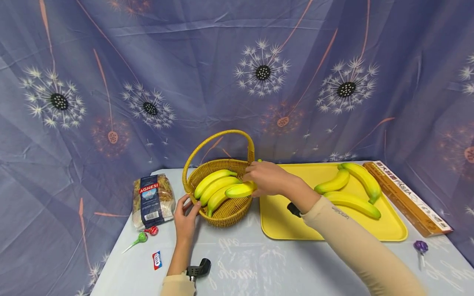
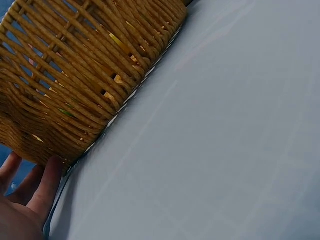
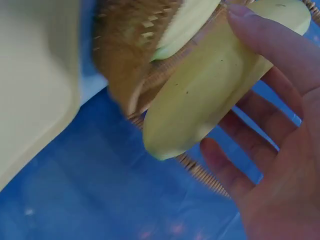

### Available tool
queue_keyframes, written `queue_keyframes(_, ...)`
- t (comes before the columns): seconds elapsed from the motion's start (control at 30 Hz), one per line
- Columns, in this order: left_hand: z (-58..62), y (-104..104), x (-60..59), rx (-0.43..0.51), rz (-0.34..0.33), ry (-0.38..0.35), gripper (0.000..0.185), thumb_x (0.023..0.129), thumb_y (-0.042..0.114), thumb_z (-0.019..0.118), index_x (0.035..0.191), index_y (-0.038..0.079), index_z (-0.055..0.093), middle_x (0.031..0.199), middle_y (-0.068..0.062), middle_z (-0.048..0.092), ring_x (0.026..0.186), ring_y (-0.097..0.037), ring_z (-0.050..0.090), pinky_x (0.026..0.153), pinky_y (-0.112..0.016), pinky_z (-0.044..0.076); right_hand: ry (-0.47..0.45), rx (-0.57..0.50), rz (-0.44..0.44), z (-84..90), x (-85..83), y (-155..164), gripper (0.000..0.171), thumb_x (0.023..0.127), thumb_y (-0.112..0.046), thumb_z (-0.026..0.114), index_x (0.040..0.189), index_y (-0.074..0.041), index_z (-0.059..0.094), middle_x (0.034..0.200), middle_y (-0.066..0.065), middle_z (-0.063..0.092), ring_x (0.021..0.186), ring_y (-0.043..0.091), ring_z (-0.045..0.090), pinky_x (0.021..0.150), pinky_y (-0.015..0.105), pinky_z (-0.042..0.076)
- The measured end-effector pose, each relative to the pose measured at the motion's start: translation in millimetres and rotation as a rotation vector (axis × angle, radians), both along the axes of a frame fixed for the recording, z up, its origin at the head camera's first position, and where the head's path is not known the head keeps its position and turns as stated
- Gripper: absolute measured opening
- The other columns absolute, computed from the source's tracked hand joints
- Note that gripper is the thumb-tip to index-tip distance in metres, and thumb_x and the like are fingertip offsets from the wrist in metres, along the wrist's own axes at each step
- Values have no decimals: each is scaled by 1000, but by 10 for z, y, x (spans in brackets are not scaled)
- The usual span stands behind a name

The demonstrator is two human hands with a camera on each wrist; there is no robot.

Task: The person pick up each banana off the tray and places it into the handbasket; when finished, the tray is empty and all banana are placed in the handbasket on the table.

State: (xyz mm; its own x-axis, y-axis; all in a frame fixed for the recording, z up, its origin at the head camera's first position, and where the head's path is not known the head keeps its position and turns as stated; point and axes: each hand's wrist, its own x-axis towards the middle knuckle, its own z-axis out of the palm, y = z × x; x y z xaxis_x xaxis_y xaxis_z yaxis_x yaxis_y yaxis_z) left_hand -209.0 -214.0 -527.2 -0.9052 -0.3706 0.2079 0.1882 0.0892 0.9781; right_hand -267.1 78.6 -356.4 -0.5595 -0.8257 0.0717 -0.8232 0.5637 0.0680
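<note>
One banana (image 1: 240,190), light, smooth and likely slippery, lay gripped mid-length in the right hand (image 1: 268,177) over the wicker basket (image 1: 226,211). Beside it, the left hand's (image 1: 186,218) straight fingers steadied the basket's wall

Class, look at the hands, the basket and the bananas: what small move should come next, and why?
Probably lower the banana in the right hand onto the three already in the wicker basket, then let go. It hangs over the rim, and the left hand steadies the basket's side.
</note>
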Motion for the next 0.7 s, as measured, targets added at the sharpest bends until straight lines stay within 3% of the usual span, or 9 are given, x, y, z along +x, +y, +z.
queue_keyframes(0.33, 12, 35, 1, 19, -24, 9, 48, 89, 23, 71, 133, 11, 55, 135, -8, 50, 119, -27, 50, 79, -20, 53, -209, 224, -108, 94, -220, -776, 50, 75, -28, 84, 122, -26, 67, 116, -7, 64, 103, 17, 58, 83, 35, 51)
queue_keyframes(0.53, 24, 0, 13, -1, 1, 0, 45, 89, 24, 72, 130, 14, 57, 132, -1, 52, 117, -23, 52, 77, -19, 53, -192, 368, -115, 25, -207, -1168, 43, 74, -26, 85, 114, -26, 70, 107, -8, 65, 98, 15, 59, 82, 32, 51)
queue_keyframes(0.7, 14, -1, 1, 21, -13, 15, 42, 89, 22, 72, 128, 15, 58, 130, -3, 53, 117, -24, 52, 77, -22, 55, -185, 445, -145, -85, -159, -1294, 40, 72, -25, 87, 107, -26, 68, 95, -8, 64, 88, 14, 59, 76, 32, 52)
